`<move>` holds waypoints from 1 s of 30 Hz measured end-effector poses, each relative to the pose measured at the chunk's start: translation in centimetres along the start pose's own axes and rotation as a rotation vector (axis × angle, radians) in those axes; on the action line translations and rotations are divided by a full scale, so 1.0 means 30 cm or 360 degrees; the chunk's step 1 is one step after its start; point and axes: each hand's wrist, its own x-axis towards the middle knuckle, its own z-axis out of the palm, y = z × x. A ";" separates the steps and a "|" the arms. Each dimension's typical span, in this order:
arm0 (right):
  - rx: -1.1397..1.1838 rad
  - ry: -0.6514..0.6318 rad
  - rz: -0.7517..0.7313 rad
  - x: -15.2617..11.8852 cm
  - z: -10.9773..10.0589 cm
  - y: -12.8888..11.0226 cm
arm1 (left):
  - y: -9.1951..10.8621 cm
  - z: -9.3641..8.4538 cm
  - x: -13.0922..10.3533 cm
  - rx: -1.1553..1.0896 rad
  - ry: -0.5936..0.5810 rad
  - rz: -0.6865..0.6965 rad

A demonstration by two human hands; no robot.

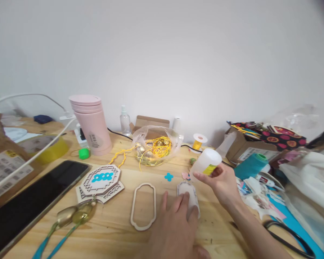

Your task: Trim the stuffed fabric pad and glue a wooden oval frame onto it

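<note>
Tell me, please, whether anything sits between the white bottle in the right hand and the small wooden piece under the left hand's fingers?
Nothing visible does. The right hand holds the white bottle just above and right of the wooden piece, which the left hand presses to the table. Only open air separates them.

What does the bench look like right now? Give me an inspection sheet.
Surface: wooden table, crowded.
Job's things: white glue bottle tilted over a small wooden panel; empty wooden frame beside it.
Clutter: pink tumbler, bag of yellow cord, octagonal ornament, phone, teal thread cone, scissors.
Fingers: left hand presses the panel; right hand grips the bottle.
Cables: white cable at left.
Surroundings: plain white wall.
</note>
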 end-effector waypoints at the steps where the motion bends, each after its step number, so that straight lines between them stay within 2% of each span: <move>1: 0.0003 -0.0011 -0.0004 0.001 0.000 0.000 | 0.000 0.001 0.000 -0.0002 0.0006 0.0003; 7: -0.0040 -0.0021 0.0047 -0.003 -0.020 -0.003 | -0.002 0.007 -0.004 0.0004 0.0047 0.0022; 12: 0.0050 -0.0080 0.0007 -0.001 -0.010 -0.006 | -0.004 0.009 -0.001 0.0021 0.0031 0.0020; 16: 0.0097 -0.0116 0.0064 -0.001 -0.018 -0.010 | -0.003 0.003 0.001 0.0017 0.0026 0.0025; 21: 0.0093 -0.0094 0.0082 -0.006 -0.028 -0.015 | -0.002 -0.001 -0.002 0.0000 0.0046 0.0032; 26: 0.0107 -0.0177 0.0098 -0.006 -0.037 -0.013 | 0.000 -0.002 -0.008 -0.0003 0.0046 0.0037; 30: 0.0165 -0.0140 0.0065 -0.001 -0.040 -0.006 | 0.000 0.000 -0.008 0.0016 0.0035 0.0038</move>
